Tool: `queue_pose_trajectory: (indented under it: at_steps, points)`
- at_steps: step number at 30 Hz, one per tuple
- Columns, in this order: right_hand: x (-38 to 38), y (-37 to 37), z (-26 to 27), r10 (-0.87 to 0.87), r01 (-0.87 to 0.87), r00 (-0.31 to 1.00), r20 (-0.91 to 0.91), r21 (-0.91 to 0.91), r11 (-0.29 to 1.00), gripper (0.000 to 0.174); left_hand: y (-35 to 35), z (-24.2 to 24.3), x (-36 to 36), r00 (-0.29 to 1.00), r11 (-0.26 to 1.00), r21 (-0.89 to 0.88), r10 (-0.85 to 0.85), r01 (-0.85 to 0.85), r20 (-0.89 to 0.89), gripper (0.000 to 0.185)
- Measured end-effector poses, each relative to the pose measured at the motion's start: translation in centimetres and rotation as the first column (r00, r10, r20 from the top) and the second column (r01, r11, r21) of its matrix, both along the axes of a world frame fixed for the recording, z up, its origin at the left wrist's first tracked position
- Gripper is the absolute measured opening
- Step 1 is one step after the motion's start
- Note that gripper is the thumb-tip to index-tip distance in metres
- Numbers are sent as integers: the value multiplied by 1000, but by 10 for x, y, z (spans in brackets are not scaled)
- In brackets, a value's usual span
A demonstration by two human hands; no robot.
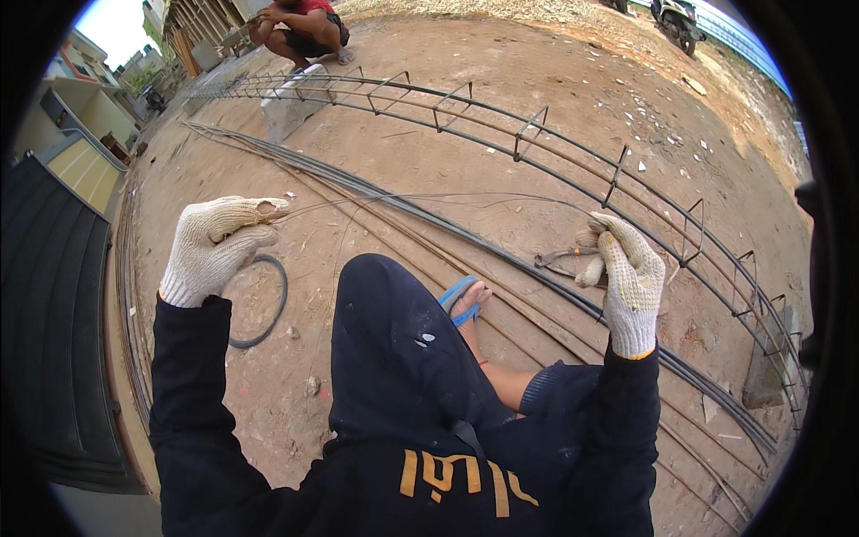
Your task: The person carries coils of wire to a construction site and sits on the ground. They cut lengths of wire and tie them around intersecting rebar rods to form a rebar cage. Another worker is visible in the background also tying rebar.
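Note:
Both my hands wear white knitted work gloves. My left hand (225, 248) pinches one end of thin tie wire (443, 195) between thumb and forefinger; the glove has a hole at the forefinger. The strands bow across in front of my knee to my right hand (627, 282), whose thumb and forefinger grip the other end. Beside the right hand's lower fingers is a pair of pincers (551, 260); I cannot tell whether those fingers hold it. Beyond my right hand, a long rebar cage (616, 176) with square stirrups curves across the view. Below my left hand lies a coil of dark wire (282, 305).
Steel rods (429, 218) run diagonally over the dirt ground, past my sandalled foot (470, 299). Concrete blocks (288, 117) (765, 376) stand under the cage. A person (309, 27) squats at the far end. A dark metal gate (60, 322) is at left, a motorcycle (678, 27) at upper right.

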State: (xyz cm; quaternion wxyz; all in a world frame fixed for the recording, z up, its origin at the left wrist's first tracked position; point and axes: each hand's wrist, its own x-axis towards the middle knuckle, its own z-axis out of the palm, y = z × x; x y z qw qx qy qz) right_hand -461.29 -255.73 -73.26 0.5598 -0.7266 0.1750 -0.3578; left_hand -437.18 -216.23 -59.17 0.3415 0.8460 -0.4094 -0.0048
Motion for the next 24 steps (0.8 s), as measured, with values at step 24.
queue_pose_trajectory:
  at_steps: [24]
  points:
    - [15, 44, 3, 486, -548, 818, -307, -161, 821, 29, 112, 11, -63, 882, 841, 344, 286, -419, 375, 27]
